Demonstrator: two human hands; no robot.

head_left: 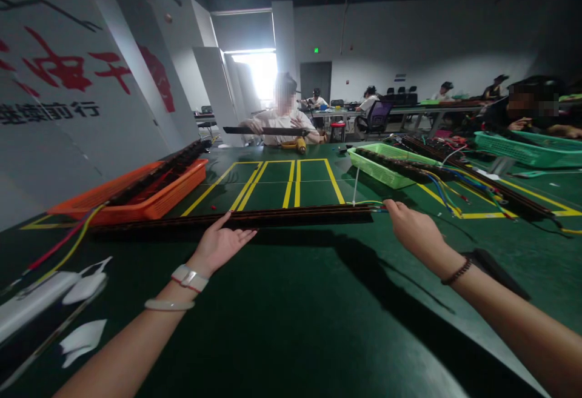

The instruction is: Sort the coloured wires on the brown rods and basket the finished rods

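A long dark ribbed bar (300, 217) lies across the green table in front of me. My left hand (220, 246) is at the near side of its left half, palm turned up, with thumb and fingers stretched apart; I cannot tell whether it bears any weight. At the bar's right end, the fingers of my right hand (411, 228) are closed on thin wires (378, 207) that come out of it. A white cable tie (356, 186) sticks up from the bar near that end.
An orange basket (154, 207) with dark bars stands left, a light green basket (386, 171) right. Wired bars (500, 189) lie beyond it. Across the table a person (284, 113) holds a dark bar near a yellow tool (297, 145). White items (40, 301) lie near left.
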